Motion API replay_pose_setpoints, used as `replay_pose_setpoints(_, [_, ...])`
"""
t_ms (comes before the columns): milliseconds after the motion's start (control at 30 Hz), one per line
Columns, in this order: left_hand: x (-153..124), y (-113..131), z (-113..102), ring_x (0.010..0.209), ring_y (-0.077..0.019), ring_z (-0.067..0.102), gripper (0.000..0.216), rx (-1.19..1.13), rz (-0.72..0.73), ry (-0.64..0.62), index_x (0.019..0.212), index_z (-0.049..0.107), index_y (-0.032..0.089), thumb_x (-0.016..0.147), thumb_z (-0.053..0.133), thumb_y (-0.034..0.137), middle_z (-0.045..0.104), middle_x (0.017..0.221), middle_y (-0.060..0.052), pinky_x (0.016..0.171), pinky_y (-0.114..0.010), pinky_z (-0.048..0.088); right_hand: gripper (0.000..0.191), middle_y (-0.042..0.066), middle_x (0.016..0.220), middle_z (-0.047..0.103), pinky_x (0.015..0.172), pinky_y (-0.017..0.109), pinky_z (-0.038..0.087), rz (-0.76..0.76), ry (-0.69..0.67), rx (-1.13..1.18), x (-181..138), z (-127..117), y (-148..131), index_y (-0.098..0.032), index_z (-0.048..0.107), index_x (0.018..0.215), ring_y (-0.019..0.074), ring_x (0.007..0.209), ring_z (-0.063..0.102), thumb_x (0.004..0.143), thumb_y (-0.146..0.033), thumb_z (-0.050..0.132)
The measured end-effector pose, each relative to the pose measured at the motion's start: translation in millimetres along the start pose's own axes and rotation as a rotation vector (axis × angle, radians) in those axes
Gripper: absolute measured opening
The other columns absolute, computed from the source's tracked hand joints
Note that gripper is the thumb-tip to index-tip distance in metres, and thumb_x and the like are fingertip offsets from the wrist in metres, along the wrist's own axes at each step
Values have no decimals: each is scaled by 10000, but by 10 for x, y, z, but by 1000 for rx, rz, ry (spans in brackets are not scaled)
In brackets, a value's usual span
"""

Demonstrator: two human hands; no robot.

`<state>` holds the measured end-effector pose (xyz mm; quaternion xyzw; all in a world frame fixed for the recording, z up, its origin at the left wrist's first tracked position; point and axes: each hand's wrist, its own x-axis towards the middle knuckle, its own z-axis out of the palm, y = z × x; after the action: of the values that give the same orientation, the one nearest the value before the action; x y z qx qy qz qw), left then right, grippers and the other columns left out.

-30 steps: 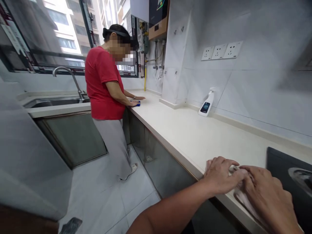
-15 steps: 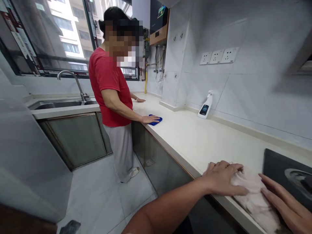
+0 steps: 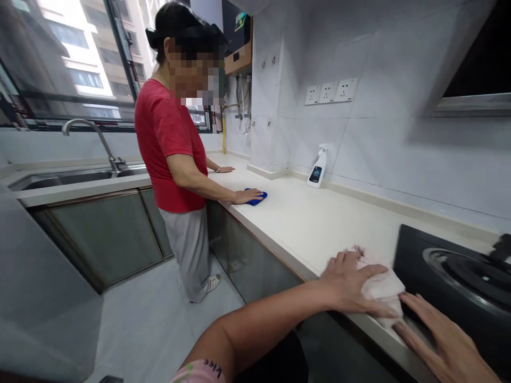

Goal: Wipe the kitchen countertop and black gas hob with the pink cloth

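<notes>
A crumpled pale pink cloth (image 3: pixel 383 287) lies on the counter by the front edge, just left of the black gas stove (image 3: pixel 435 282). My left hand (image 3: pixel 351 282) grips its left side, thumb and forefinger spread over the fabric and the other fingers bent at the far side. At the near right corner, my right hand (image 3: pixel 439 330) has the cloth's edge between thumb and fingers. Part of the cloth is hidden under my hands.
A person in a red shirt (image 3: pixel 171 143) stands further along the white counter (image 3: pixel 287 213), one hand on a blue cloth (image 3: pixel 257 197). A white spray bottle (image 3: pixel 317 169) stands against the wall. Beyond are a sink (image 3: pixel 67 178) and a faucet (image 3: pixel 99 138).
My view has turned right, showing more of the stove. The pink cloth is bunched smaller, and my hands are closer together around it. My right hand now meets its near right corner.
</notes>
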<state>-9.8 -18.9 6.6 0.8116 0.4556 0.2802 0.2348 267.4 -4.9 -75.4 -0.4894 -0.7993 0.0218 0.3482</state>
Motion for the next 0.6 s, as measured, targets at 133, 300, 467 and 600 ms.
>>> replay_pose_setpoints(133, [10, -63, -112, 1513, -433, 344, 973, 121, 34, -30, 1567, 466, 391, 730, 841, 716, 346, 1657, -136, 1210, -606, 335, 568, 103, 1496, 631, 1159, 653, 440, -70, -39, -68, 22, -10, -275, -297, 636, 1398, 383, 1454, 516, 965, -629, 476])
replay_pose_setpoints(300, [-12, -116, -351, 1384, -362, 521, 810, 160, 106, -63, 1537, 526, 312, 821, 868, 476, 522, 1489, -146, 1142, -468, 449, 525, 86, 1549, 585, 1211, 604, 392, -38, -57, -105, 10, -161, -474, -311, 605, 1446, 329, 1505, 462, 1015, -568, 450])
replay_pose_setpoints(467, [-49, -157, -539, 1261, -300, 625, 563, 167, 141, -49, 1513, 554, 249, 960, 650, 299, 627, 1349, -121, 1092, -410, 494, 511, 104, 1531, 595, 1213, 634, 360, 48, 26, -223, -145, -587, -168, -286, 662, 1380, 343, 1509, 451, 1016, -549, 419])
replay_pose_setpoints(600, [142, -199, -624, 1268, -272, 629, 499, 98, 96, 89, 1369, 644, 218, 885, 550, 135, 688, 1328, -93, 1132, -401, 466, 568, 136, 1492, 621, 1172, 655, 401, 179, 67, -296, -372, -794, 214, -243, 706, 1320, 383, 1470, 490, 994, -588, 394])
